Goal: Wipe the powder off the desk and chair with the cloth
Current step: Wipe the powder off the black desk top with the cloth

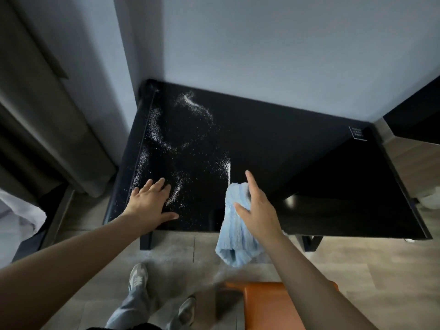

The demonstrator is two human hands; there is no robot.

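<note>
A glossy black desk [297, 163] fills the middle of the view. White powder [166, 139] is strewn over its left half, with a thin straight line of it near the centre. My left hand [150, 201] lies flat on the desk's front left corner, fingers spread among the powder. My right hand [257, 208] grips a light blue cloth [238, 236] above the front edge; the index finger points forward and most of the cloth hangs below the desk edge. The orange chair [266, 303] seat shows at the bottom, under my right forearm.
A pale wall rises behind the desk, and dark curtains [47, 115] hang to the left. A small card [358, 133] stands at the desk's far right corner. Powder also dusts the wooden floor [171, 256] in front, near my shoes [138, 277].
</note>
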